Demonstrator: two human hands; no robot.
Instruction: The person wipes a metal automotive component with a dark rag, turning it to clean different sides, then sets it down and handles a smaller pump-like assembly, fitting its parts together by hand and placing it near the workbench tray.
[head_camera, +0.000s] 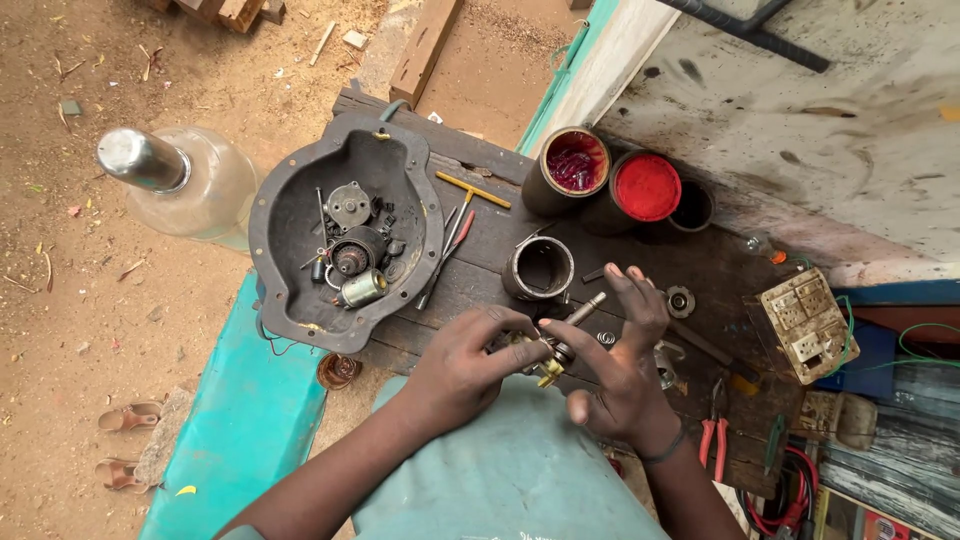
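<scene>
My left hand (468, 362) and my right hand (622, 360) meet over a dark wooden board (480, 235), both pinching a small motor shaft assembly (556, 347) with a steel rod end and a brass-coloured tip. The left fingers grip its near end from the left. The right thumb and fingers hold it from the right, with the other fingers spread. Just beyond the hands stands a short metal cylinder housing (539, 267), hollow and upright.
A black plastic shell (290, 230) at left holds several small motor parts. Three round tins (647, 188) stand at the back. A T-handle tool (472, 189), red-handled pliers (713, 437), a switch board (806, 324), a bearing (681, 300) and a glass bottle (180, 175) lie around.
</scene>
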